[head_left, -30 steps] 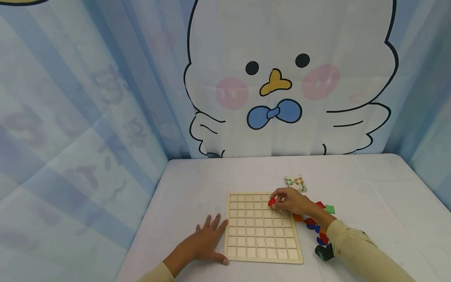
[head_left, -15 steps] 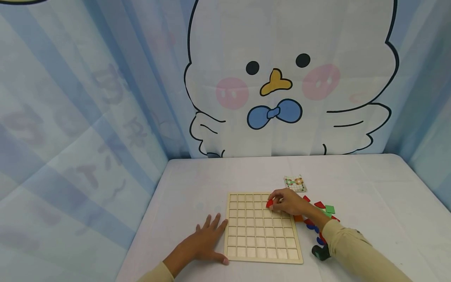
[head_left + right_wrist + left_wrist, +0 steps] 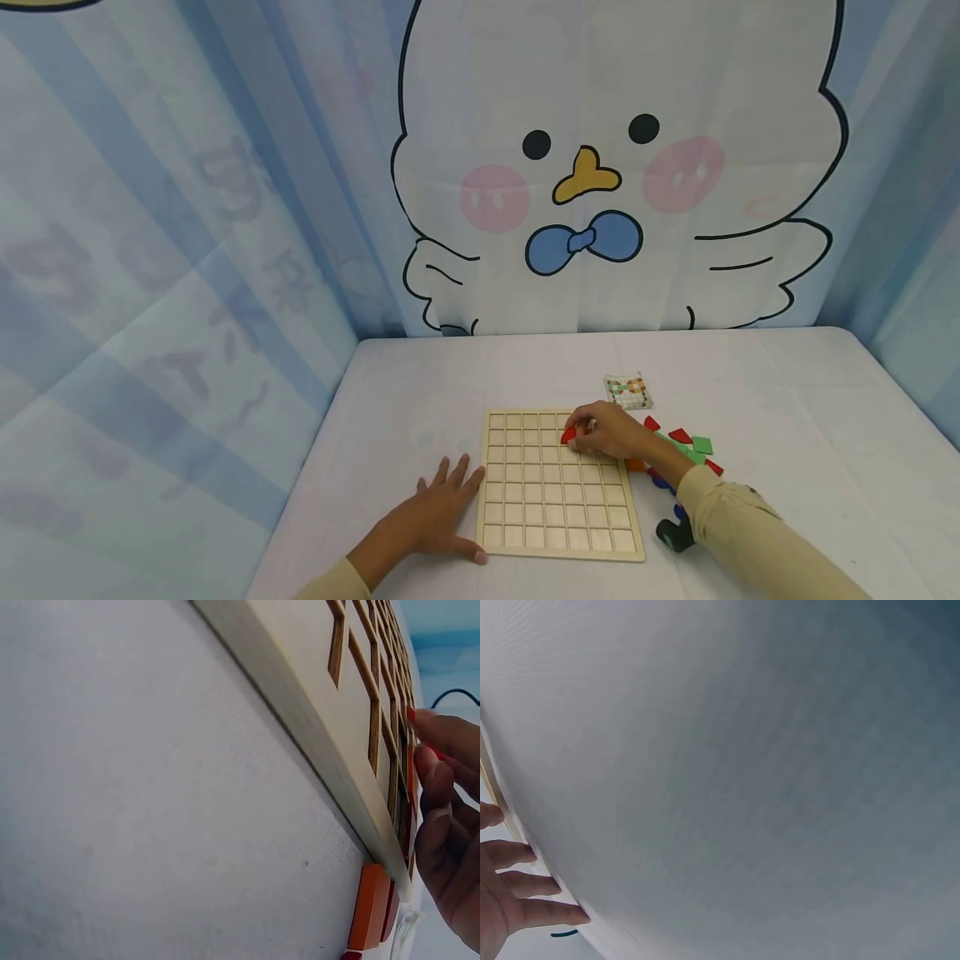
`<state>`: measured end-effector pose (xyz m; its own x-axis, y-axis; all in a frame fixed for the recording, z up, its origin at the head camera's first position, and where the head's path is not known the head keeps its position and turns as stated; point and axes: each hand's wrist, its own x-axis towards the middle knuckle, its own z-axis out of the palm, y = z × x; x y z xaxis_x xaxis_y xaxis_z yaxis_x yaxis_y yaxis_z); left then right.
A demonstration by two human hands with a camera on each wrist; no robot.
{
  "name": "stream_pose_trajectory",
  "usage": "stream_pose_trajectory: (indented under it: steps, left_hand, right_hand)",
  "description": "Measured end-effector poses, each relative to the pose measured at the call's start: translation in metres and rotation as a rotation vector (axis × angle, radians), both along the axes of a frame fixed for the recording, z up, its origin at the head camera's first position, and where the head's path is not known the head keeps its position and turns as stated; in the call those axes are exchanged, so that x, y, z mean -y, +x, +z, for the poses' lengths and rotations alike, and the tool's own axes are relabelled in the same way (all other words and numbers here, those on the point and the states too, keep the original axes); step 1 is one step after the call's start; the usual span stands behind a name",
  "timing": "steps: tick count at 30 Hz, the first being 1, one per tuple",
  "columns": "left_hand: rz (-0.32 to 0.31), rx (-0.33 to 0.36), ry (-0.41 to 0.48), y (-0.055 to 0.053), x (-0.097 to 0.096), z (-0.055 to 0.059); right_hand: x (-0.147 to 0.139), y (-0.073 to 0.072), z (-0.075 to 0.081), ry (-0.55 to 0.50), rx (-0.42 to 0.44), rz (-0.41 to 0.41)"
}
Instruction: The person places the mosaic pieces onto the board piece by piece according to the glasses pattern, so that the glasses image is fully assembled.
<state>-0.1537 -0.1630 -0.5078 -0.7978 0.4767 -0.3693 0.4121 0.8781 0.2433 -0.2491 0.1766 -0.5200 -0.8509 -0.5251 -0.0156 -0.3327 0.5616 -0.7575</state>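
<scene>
A pale wooden grid board (image 3: 558, 493) lies on the white table, its squares framed by thin ridges. Over its upper rows my right hand (image 3: 611, 429) pinches a small red piece (image 3: 568, 436) between thumb and fingers. Seen from the right wrist, the fingertips (image 3: 424, 761) are close to the grid, and the red piece is mostly hidden by them. My left hand (image 3: 438, 512) is spread flat beside the board, its index fingertip and thumb at the left edge. The left wrist view catches only its fingers (image 3: 532, 885) next to the board's rim.
Right of the board lie loose red, green and blue pieces, among them a green square (image 3: 702, 445) and an orange piece (image 3: 367, 904). Beyond the board is a small patterned card (image 3: 628, 391). A dark object (image 3: 675, 534) shows by the right sleeve.
My right hand has shifted slightly left over the board with the red piece, uncovering more of the loose pieces. The left hand has stayed in place.
</scene>
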Motion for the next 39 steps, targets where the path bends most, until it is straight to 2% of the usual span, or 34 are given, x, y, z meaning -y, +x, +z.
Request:
stream_pose_trajectory:
  steps: [9,16,25,39]
  left_hand:
    - [-0.001,-0.002,-0.001,0.0000,0.0003,-0.0008]
    - [-0.001,-0.005,0.000,-0.0006,0.0000,-0.0006]
    - [-0.002,0.002,-0.012,-0.0009,-0.0009,0.0038]
    - [0.009,0.009,-0.011,0.0012,-0.0006,-0.0007]
  right_hand:
    - [0.0032,-0.0011,0.0049,0.046,-0.025,0.016]
    - [0.0055,-0.0002,0.0076,0.092,-0.046,-0.003]
    - [0.0025,-0.0025,0.0092,0.121,-0.067,-0.006]
    - [0.0028,-0.0025,0.0083,0.130,-0.034,-0.011]
